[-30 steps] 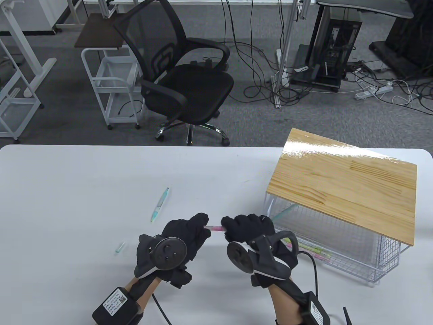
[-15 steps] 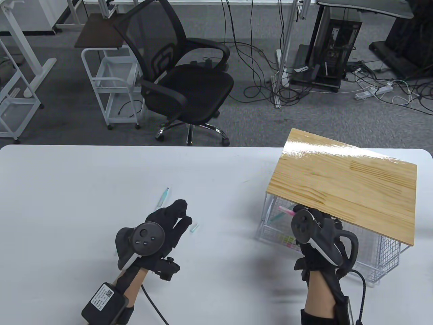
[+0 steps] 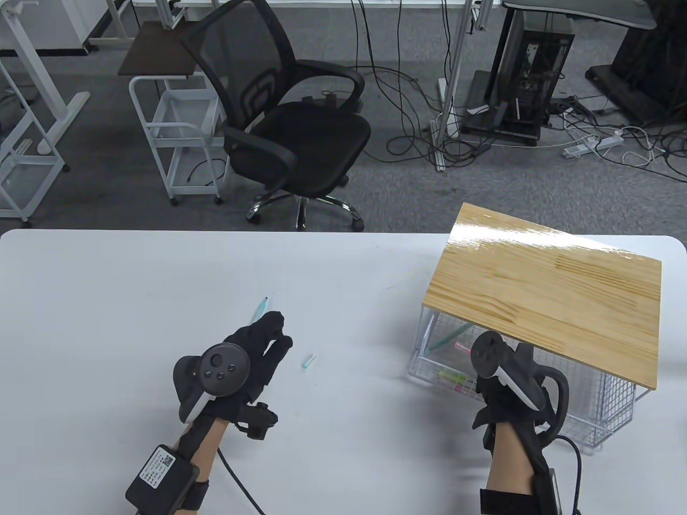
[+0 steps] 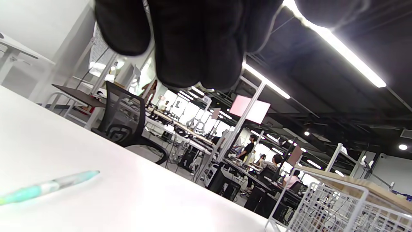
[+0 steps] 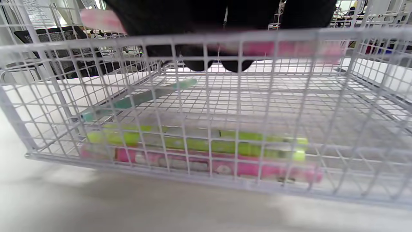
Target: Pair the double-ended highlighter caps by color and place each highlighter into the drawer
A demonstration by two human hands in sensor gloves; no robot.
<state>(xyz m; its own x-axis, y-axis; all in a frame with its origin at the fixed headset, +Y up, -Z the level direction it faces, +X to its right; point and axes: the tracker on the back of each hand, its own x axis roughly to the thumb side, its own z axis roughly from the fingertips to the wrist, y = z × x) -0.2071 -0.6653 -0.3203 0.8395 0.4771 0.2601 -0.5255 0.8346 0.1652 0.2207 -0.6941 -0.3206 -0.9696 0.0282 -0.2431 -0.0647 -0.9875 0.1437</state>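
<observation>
Four highlighters are showing inside the wire drawer (image 5: 19, 96): a teal one leaning diagonally, two yellow-green, one pink along the front wall. A fifth, the pink highlighter (image 5: 283, 49), is hanging over the drawer in the right hand (image 3: 510, 375), fingers curling round it, so this deposit is looking nearly done. Left outside, as far as I can judge: the teal highlighter (image 4: 45, 187) lying on the table (image 3: 107, 300) and a loose teal cap (image 3: 308, 361) near it. The left hand (image 3: 252, 348) is hovering at that highlighter's near end, fingers relaxed, gripping nothing. Barrels are looking slim, translucent, colour-capped.
</observation>
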